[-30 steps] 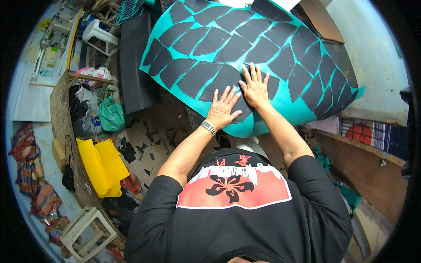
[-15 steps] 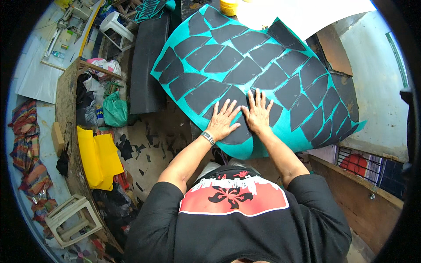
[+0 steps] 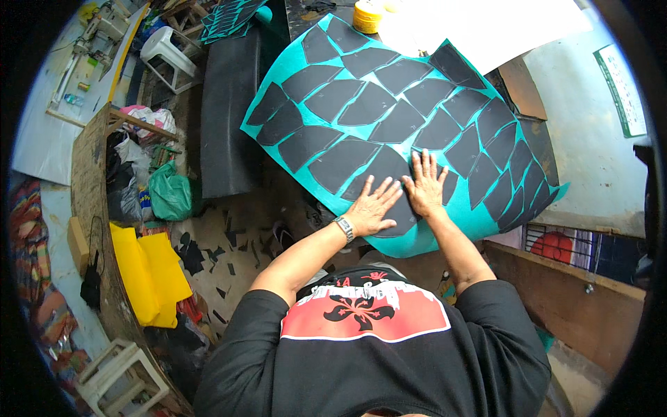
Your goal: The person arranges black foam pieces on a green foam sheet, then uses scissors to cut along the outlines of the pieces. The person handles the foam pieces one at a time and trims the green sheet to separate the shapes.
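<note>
A large teal sheet (image 3: 306, 156) lies over the table in front of me, its near edge hanging over the table's edge. Several black, leaf-like flat pieces (image 3: 396, 121) cover it, with teal strips showing between them. My left hand (image 3: 375, 207) rests flat on a black piece near the sheet's front edge, fingers spread, a metal watch (image 3: 344, 228) on its wrist. Close beside it, my right hand (image 3: 425, 186) lies flat with fingers stretched out, pressing on the same area. Neither hand grips anything. At the far right, one black piece (image 3: 455, 64) reaches the sheet's edge.
Left of the sheet stands a black-covered bench (image 3: 229, 118). Beyond the sheet are a yellow spool (image 3: 366, 17) and a large white sheet (image 3: 472, 31). Yellow material (image 3: 149, 274) hangs at the left, near a green bag (image 3: 171, 193). Dark scraps (image 3: 221, 271) litter the floor.
Both hands remain flat on the sheet and have shifted slightly, the left one a little to the right. The whole view has tilted a little.
</note>
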Demonstrator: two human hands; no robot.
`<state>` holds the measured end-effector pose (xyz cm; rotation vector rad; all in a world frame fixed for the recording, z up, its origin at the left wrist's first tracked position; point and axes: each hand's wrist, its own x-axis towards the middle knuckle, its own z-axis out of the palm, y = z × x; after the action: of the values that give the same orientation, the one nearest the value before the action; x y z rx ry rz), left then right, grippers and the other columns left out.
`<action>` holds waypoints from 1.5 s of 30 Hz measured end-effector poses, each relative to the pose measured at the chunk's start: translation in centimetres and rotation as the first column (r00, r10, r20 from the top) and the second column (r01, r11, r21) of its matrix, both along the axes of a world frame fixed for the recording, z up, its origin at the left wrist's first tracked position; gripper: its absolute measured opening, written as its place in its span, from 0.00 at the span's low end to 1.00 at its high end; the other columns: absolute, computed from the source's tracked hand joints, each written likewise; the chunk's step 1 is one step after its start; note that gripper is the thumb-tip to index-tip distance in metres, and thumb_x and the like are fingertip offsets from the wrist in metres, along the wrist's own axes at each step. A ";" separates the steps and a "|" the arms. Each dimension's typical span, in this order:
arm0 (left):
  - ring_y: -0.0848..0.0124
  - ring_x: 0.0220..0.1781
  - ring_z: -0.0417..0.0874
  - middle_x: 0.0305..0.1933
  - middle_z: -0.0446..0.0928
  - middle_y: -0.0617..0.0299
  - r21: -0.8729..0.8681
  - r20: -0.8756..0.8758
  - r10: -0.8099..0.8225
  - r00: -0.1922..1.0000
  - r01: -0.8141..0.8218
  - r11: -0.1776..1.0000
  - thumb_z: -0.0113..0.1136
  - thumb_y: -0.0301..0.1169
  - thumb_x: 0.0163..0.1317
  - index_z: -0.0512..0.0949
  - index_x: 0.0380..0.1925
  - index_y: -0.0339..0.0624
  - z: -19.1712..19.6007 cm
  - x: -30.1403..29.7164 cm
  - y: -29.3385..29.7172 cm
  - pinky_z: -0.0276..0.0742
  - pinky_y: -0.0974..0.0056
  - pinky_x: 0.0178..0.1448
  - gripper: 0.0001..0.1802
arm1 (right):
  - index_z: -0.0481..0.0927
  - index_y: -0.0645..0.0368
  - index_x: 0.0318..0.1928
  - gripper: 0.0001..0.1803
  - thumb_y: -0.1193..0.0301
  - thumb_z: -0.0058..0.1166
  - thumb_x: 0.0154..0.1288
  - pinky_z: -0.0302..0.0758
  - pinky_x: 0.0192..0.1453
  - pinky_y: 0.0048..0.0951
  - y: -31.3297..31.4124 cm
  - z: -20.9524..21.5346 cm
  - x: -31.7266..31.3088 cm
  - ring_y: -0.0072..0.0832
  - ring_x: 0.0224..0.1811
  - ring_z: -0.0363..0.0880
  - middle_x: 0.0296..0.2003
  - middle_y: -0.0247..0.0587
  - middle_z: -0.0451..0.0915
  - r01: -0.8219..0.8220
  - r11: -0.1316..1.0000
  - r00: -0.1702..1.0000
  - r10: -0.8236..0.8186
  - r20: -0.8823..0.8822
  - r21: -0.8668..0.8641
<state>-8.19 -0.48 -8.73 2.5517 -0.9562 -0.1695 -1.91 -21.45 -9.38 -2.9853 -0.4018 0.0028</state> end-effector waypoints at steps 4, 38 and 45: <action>0.48 0.82 0.47 0.79 0.54 0.46 -0.253 -0.255 -0.273 0.928 0.208 0.945 0.58 0.57 0.65 0.62 0.73 0.50 1.6 -1.3 5.0 0.36 0.38 0.81 0.41 | 0.53 0.46 0.78 0.39 0.47 0.45 0.73 0.32 0.77 0.69 1.2 0.4 -0.8 0.43 0.82 0.41 0.79 0.46 0.46 0.166 0.970 0.985 -0.157 0.064 -0.179; 0.46 0.81 0.47 0.81 0.52 0.54 -0.060 0.040 0.055 0.998 -0.052 0.997 0.61 0.51 0.62 0.60 0.75 0.52 -0.1 24.0 21.2 0.39 0.29 0.77 0.43 | 0.65 0.56 0.72 0.26 0.68 0.43 0.76 0.64 0.73 0.49 11.5 0.8 42.0 0.53 0.69 0.69 0.65 0.64 0.71 0.554 0.824 0.781 -0.565 0.268 0.120; 0.46 0.82 0.46 0.81 0.51 0.54 -0.122 -0.027 0.065 0.998 -0.068 0.990 0.64 0.50 0.61 0.60 0.75 0.53 -0.9 24.0 21.3 0.39 0.27 0.75 0.44 | 0.69 0.57 0.68 0.26 0.63 0.45 0.73 0.67 0.69 0.49 5.2 -5.1 47.4 0.50 0.63 0.74 0.60 0.58 0.74 0.641 0.711 0.616 -0.701 0.359 0.289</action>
<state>15.77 20.79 -9.65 2.4590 -0.8450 -0.1170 45.53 -16.23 -14.47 -2.7671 0.7000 -0.7639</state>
